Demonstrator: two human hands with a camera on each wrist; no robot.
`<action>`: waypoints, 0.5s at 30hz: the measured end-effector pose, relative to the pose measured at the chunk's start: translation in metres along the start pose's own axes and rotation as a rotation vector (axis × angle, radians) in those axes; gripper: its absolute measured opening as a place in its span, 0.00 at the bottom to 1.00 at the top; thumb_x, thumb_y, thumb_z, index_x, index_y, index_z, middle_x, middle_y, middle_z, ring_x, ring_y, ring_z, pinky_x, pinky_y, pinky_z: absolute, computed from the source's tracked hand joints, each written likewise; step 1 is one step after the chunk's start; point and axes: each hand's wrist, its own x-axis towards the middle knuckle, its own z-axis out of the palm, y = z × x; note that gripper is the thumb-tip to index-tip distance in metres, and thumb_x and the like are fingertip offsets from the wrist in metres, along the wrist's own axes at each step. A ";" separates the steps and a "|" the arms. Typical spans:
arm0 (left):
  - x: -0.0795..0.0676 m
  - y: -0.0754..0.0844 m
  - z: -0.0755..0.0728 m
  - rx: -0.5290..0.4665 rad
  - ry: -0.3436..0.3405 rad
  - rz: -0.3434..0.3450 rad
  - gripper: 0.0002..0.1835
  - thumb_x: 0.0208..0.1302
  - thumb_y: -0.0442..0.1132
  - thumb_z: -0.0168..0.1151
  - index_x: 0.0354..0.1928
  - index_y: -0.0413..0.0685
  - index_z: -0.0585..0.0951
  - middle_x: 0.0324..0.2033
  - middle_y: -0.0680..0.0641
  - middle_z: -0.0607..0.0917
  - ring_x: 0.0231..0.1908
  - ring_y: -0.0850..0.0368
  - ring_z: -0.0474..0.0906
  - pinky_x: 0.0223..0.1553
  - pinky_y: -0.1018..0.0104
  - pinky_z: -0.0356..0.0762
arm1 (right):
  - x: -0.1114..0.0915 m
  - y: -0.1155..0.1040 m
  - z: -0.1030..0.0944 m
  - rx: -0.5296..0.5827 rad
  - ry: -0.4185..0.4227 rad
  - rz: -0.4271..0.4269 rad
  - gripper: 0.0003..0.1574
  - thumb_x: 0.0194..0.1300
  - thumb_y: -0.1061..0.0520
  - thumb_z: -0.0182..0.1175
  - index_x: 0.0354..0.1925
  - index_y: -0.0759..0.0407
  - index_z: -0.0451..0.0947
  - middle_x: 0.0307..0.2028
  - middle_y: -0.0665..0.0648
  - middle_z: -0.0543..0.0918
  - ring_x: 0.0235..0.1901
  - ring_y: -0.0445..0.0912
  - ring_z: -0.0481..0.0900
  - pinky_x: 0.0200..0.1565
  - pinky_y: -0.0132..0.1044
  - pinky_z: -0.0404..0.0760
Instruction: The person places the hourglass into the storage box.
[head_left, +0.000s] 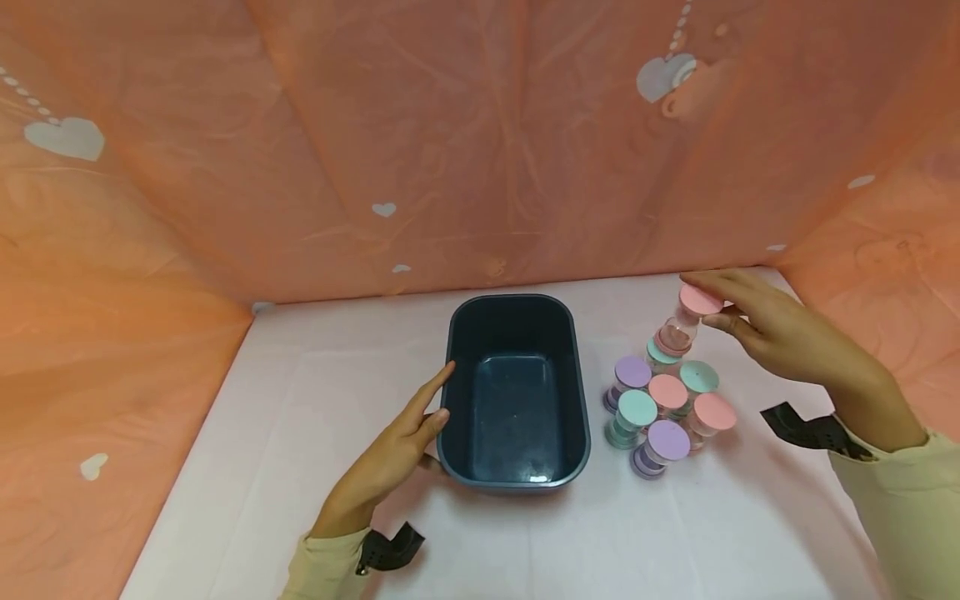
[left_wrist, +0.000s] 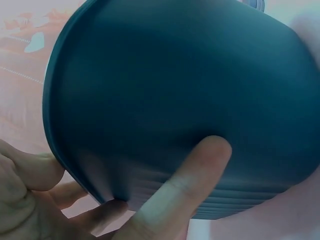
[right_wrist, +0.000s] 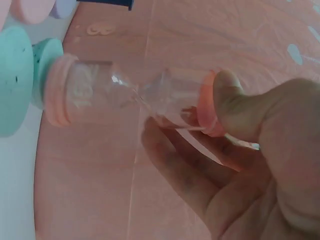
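A dark blue plastic bin stands upright at the middle of the table. At its left side my left hand touches the rim and outer wall with extended fingers; the left wrist view shows a fingertip against the wall. My right hand pinches the pink top cap of a clear sand timer between thumb and fingers. This timer's lower cap is at the top of a mint-capped sand timer; whether they touch is unclear.
Right of the bin, several sand timers stand upright close together, among them a purple one, a mint one and a pink one. An orange sheet with hearts hangs behind the white table.
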 end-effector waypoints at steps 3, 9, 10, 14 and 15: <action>0.000 0.000 -0.001 -0.037 -0.006 -0.011 0.32 0.80 0.39 0.42 0.78 0.72 0.47 0.79 0.54 0.39 0.74 0.35 0.54 0.36 0.50 0.87 | -0.003 -0.005 0.000 0.017 -0.040 0.014 0.38 0.61 0.71 0.64 0.68 0.64 0.68 0.59 0.58 0.76 0.59 0.23 0.63 0.53 0.11 0.64; 0.001 0.001 -0.003 -0.124 0.008 0.000 0.32 0.79 0.39 0.45 0.78 0.69 0.51 0.79 0.54 0.41 0.74 0.35 0.55 0.34 0.42 0.85 | -0.005 -0.012 -0.002 0.077 -0.094 0.096 0.38 0.63 0.68 0.64 0.70 0.57 0.67 0.58 0.43 0.74 0.53 0.25 0.69 0.50 0.12 0.68; 0.001 0.001 -0.003 -0.133 0.005 0.005 0.32 0.79 0.39 0.45 0.78 0.68 0.51 0.79 0.54 0.41 0.74 0.35 0.55 0.34 0.41 0.84 | -0.005 -0.012 -0.001 0.093 -0.096 0.112 0.38 0.64 0.67 0.64 0.70 0.56 0.68 0.58 0.41 0.74 0.53 0.24 0.69 0.50 0.12 0.69; 0.001 0.001 -0.003 -0.157 -0.003 0.006 0.32 0.79 0.39 0.45 0.79 0.67 0.51 0.79 0.54 0.41 0.74 0.34 0.54 0.35 0.36 0.82 | -0.005 -0.017 0.000 0.134 -0.084 0.138 0.35 0.64 0.68 0.64 0.67 0.57 0.70 0.56 0.35 0.75 0.53 0.22 0.72 0.51 0.11 0.70; 0.001 0.000 -0.003 -0.161 -0.004 0.004 0.32 0.79 0.39 0.45 0.79 0.67 0.51 0.79 0.53 0.41 0.74 0.34 0.54 0.35 0.35 0.81 | -0.005 -0.018 0.001 0.136 -0.075 0.138 0.34 0.63 0.68 0.64 0.67 0.58 0.71 0.55 0.34 0.76 0.53 0.22 0.72 0.51 0.11 0.71</action>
